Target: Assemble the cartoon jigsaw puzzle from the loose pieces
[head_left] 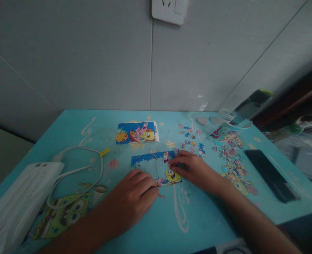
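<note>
A partly assembled jigsaw puzzle (144,158) lies flat on the blue table, with joined pieces along its top and right sides and a bare area at the middle left. My right hand (191,166) is at its right edge, thumb and index finger pinched together on what seems a small piece, mostly hidden by the fingers. My left hand (138,192) rests at the lower left of the puzzle, fingers curled and close together; anything under them is hidden. Behind the puzzle lies a printed picture card (137,132) showing cartoon characters.
Loose puzzle pieces (232,151) are heaped at the right, with a sparser group (189,135) nearer the middle. A dark flat case (272,174) lies far right. Clear containers (227,114) stand at the back. A white power strip (26,197) and cable (102,169) occupy the left.
</note>
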`<state>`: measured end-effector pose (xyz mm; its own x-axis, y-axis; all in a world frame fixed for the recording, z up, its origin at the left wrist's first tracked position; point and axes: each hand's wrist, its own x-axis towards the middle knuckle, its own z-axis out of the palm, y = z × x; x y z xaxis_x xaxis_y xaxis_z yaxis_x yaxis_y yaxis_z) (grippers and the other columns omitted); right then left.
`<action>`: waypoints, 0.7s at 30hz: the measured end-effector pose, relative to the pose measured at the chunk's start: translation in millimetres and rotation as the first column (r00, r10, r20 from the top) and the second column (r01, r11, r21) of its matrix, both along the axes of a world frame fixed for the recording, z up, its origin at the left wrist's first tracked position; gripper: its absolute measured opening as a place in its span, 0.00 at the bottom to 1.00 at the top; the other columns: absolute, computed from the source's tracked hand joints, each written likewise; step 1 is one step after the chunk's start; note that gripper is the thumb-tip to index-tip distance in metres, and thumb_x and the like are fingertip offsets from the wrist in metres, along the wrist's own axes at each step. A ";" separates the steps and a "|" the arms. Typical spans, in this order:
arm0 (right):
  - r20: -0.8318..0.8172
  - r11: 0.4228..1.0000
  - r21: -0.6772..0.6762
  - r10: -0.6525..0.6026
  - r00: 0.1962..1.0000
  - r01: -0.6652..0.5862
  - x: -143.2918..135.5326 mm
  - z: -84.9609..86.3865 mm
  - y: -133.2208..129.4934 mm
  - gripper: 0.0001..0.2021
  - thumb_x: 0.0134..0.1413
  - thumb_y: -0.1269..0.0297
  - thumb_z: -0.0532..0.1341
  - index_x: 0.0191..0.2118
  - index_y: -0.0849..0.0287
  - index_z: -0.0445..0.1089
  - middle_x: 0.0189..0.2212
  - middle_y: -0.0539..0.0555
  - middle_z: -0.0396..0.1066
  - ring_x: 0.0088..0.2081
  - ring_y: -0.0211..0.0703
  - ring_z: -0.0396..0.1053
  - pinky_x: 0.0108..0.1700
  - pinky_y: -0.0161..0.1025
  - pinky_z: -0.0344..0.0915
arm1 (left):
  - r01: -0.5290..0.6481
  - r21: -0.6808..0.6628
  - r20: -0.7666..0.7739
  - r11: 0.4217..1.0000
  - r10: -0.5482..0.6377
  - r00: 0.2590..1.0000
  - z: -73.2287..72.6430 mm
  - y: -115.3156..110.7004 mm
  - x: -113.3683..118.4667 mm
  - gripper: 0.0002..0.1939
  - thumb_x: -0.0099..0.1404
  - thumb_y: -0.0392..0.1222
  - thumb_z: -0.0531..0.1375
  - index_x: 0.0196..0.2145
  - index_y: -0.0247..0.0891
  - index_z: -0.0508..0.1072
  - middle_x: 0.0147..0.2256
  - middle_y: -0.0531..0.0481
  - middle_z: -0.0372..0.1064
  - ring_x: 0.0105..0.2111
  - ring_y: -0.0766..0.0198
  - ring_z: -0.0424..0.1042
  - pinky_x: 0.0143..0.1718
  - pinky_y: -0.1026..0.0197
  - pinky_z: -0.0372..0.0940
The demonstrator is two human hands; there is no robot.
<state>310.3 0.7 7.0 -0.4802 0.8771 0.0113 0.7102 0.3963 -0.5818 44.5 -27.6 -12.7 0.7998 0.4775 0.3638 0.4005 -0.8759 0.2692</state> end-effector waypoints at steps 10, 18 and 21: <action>-0.092 0.993 -0.085 -0.086 0.992 0.078 -3.1 -5.5 4.6 0.04 0.59 0.70 0.64 0.40 0.56 0.75 0.34 0.50 0.71 0.36 0.39 0.68 0.38 0.35 0.62 | 0.020 0.102 -0.069 0.995 -0.013 0.998 -8.3 -3.8 41.1 0.06 0.72 0.36 0.56 0.39 0.32 0.71 0.55 0.40 0.67 0.56 0.53 0.64 0.59 0.50 0.61; -0.134 0.981 -0.146 -0.149 0.980 0.129 -1.7 -8.8 4.3 0.02 0.56 0.70 0.65 0.36 0.57 0.75 0.30 0.48 0.72 0.29 0.36 0.64 0.32 0.34 0.59 | -0.006 0.056 -0.102 0.998 0.011 0.995 -13.0 -5.0 42.5 0.07 0.73 0.37 0.54 0.43 0.34 0.71 0.57 0.42 0.66 0.57 0.53 0.64 0.58 0.48 0.60; -0.168 0.971 -0.208 -0.154 0.974 0.118 0.6 -7.6 4.8 0.02 0.58 0.69 0.64 0.37 0.57 0.76 0.29 0.48 0.73 0.29 0.37 0.66 0.32 0.34 0.60 | -0.005 0.062 -0.093 0.998 0.010 0.996 -12.3 -3.9 43.1 0.07 0.73 0.37 0.54 0.43 0.34 0.71 0.57 0.43 0.67 0.57 0.54 0.64 0.59 0.49 0.59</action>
